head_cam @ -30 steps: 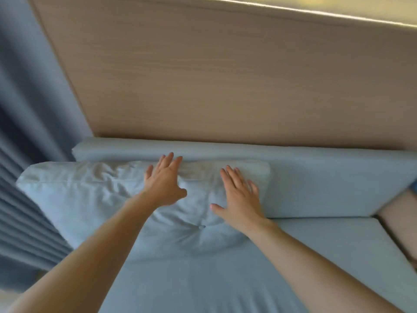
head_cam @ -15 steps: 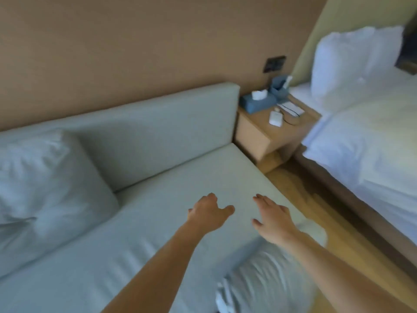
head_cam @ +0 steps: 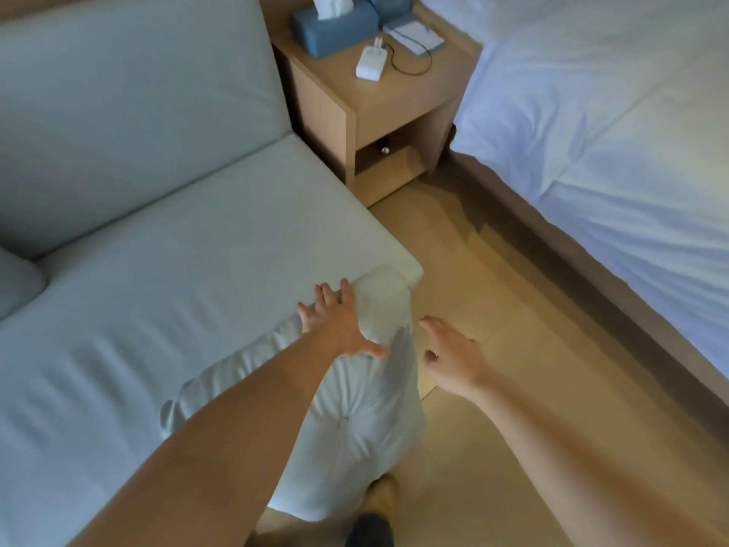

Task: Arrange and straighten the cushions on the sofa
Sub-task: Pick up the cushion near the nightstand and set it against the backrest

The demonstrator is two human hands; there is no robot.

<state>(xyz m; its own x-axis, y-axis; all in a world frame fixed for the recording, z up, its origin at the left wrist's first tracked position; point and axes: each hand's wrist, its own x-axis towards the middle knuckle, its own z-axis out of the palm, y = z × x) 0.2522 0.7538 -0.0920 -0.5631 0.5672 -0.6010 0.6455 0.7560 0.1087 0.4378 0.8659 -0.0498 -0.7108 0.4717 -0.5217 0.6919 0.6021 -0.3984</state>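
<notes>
A pale grey tufted cushion (head_cam: 355, 420) leans against the front of the sofa seat (head_cam: 177, 294), its lower end down by the floor. My left hand (head_cam: 339, 321) lies flat on the cushion's upper end, fingers spread, at the seat's front corner. To the right of the cushion my right hand (head_cam: 453, 357) hovers open over the floor, not touching anything. A second cushion (head_cam: 15, 282) shows only as a corner at the far left, against the sofa backrest (head_cam: 130, 96).
A wooden bedside table (head_cam: 378, 108) stands right of the sofa, with a blue tissue box (head_cam: 335, 27), a white charger (head_cam: 370, 63) and a cable. A bed with white linen (head_cam: 611, 132) fills the right. A strip of wooden floor (head_cam: 513, 309) runs between. My foot (head_cam: 374, 519) is below the cushion.
My view swung right and down from the first cushion at the backrest. Both hands left that cushion and moved to the one at the seat's front edge; my left hand now touches it.
</notes>
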